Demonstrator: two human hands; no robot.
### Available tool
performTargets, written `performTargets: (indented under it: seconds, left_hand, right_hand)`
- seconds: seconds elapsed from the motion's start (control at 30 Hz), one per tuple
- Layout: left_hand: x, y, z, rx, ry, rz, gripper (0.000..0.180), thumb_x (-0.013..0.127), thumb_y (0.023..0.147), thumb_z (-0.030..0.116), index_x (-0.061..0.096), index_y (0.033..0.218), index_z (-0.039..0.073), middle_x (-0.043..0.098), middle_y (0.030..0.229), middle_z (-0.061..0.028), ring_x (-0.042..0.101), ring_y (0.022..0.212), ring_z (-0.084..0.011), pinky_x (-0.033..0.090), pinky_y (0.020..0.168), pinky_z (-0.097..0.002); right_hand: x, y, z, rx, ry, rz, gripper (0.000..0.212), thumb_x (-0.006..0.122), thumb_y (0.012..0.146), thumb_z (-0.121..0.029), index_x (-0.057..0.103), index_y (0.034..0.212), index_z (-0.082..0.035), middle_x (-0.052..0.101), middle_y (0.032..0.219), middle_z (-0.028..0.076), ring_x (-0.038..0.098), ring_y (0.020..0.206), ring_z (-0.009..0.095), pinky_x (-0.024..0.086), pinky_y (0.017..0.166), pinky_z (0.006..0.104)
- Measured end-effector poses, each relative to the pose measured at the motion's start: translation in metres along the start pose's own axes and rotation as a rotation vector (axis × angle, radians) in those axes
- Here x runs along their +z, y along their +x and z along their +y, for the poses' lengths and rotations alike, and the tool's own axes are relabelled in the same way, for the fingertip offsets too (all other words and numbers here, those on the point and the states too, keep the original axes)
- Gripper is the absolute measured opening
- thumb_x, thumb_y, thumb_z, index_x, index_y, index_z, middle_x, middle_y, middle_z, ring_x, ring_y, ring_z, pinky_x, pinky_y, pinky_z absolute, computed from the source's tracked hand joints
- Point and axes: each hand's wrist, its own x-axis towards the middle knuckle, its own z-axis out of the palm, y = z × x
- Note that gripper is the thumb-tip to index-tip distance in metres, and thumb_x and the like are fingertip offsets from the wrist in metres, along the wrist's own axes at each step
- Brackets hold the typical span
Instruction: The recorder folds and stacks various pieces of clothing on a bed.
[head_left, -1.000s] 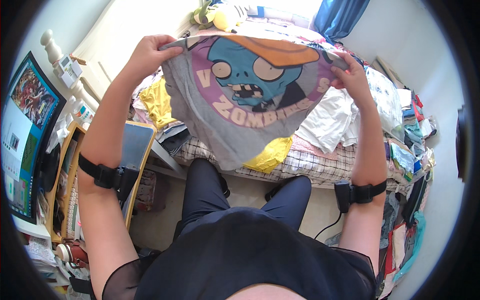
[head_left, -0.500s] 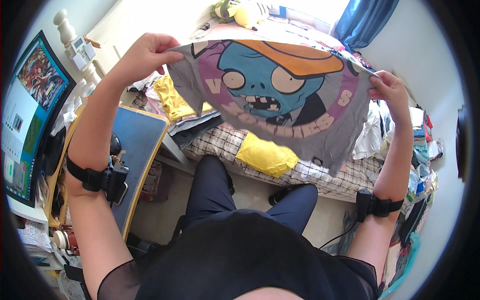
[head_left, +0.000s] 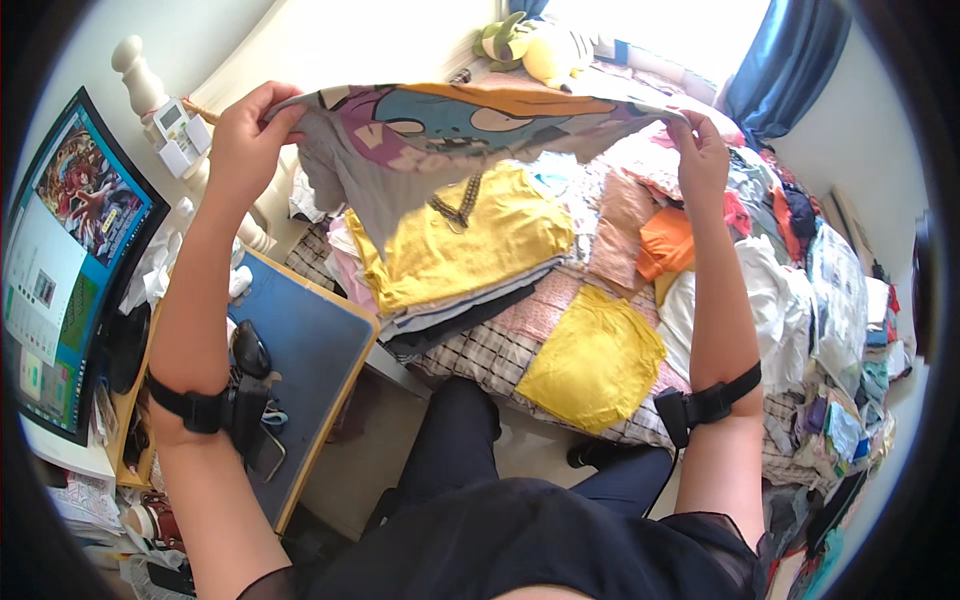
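A grey garment [head_left: 450,122] with a blue cartoon face under an orange cap hangs stretched between my hands, above the bed. My left hand [head_left: 243,150] pinches its left upper corner, with the thumb and fingers closed on the cloth. At the other upper corner, my right hand [head_left: 703,155] holds the fabric in a similar pinch. The cloth sags in the middle and drapes down lower on the left. Below it lies a stack of folded clothes with a yellow garment [head_left: 500,235] on top. Another folded yellow garment [head_left: 592,360] lies near the bed's front edge.
A blue-topped desk [head_left: 300,340] with a mouse [head_left: 250,350] and phone [head_left: 268,455] stands left, beside a monitor [head_left: 85,270]. Orange cloth [head_left: 668,243] and heaped clothes [head_left: 780,300] cover the bed's right side. A plush toy [head_left: 555,52] sits at the back.
The garment has swung up and flattened, so its print is foreshortened and the clothes stack shows beneath. My hands have shifted left in the view; the bed and desk appear farther right and lower.
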Motion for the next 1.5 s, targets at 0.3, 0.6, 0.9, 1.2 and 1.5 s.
performTargets:
  seconds: [0.3, 0.6, 0.9, 1.2, 1.5]
  left_hand:
    - [0.047, -0.084, -0.092, 0.055, 0.517, -0.508, 0.008, 0.058, 0.066, 0.0, 0.06, 0.073, 0.003, 0.057, 0.071, -0.0111, 0.055, 0.069, -0.0251, 0.044, 0.065, -0.0302]
    - [0.105, -0.103, -0.123, -0.093, 0.68, -1.084, 0.022, 0.061, 0.073, 0.027, 0.063, 0.084, 0.007, 0.059, 0.084, -0.0141, 0.054, 0.083, -0.0309, 0.042, 0.074, -0.0373]
    - [0.176, -0.11, -0.085, -0.098, 0.791, -1.208, 0.036, 0.064, 0.071, 0.027, 0.058, 0.098, 0.005, 0.059, 0.092, -0.0171, 0.056, 0.087, -0.03, 0.044, 0.077, -0.0355]
    - [0.291, -0.223, -0.024, -0.152, 0.038, -1.052, 0.023, 0.06, 0.075, 0.011, 0.058, 0.095, -0.001, 0.062, 0.086, -0.0122, 0.059, 0.079, -0.0174, 0.046, 0.069, -0.0281]
    - [0.302, -0.229, -0.018, -0.308, -0.056, -1.062, 0.027, 0.061, 0.075, 0.011, 0.056, 0.098, -0.002, 0.061, 0.087, -0.0123, 0.06, 0.079, -0.0182, 0.047, 0.071, -0.0278]
  right_hand:
    - [0.088, -0.111, 0.138, 0.139, -0.309, -0.243, 0.012, 0.052, 0.08, -0.015, 0.059, 0.084, -0.006, 0.059, 0.073, 0.014, 0.058, 0.066, 0.026, 0.043, 0.059, 0.0341]
    - [0.064, -0.173, 0.173, 0.488, -0.435, -0.465, 0.018, 0.06, 0.071, -0.01, 0.062, 0.088, -0.007, 0.055, 0.106, 0.014, 0.049, 0.105, 0.027, 0.038, 0.087, 0.0329]
    - [-0.125, -0.188, 0.172, 0.289, -0.967, 0.047, 0.033, 0.061, 0.061, -0.013, 0.057, 0.094, -0.007, 0.05, 0.103, 0.015, 0.049, 0.097, 0.029, 0.039, 0.085, 0.0367]
    - [-0.338, -0.3, 0.172, 1.063, -1.026, 0.433, 0.051, 0.066, 0.063, -0.026, 0.051, 0.103, 0.0, 0.054, 0.102, 0.017, 0.052, 0.097, 0.03, 0.042, 0.082, 0.0369]
    - [-0.34, -0.272, 0.148, 1.075, -0.45, 0.503, 0.022, 0.062, 0.069, -0.019, 0.057, 0.08, 0.0, 0.058, 0.067, 0.008, 0.056, 0.06, 0.017, 0.045, 0.057, 0.0281]
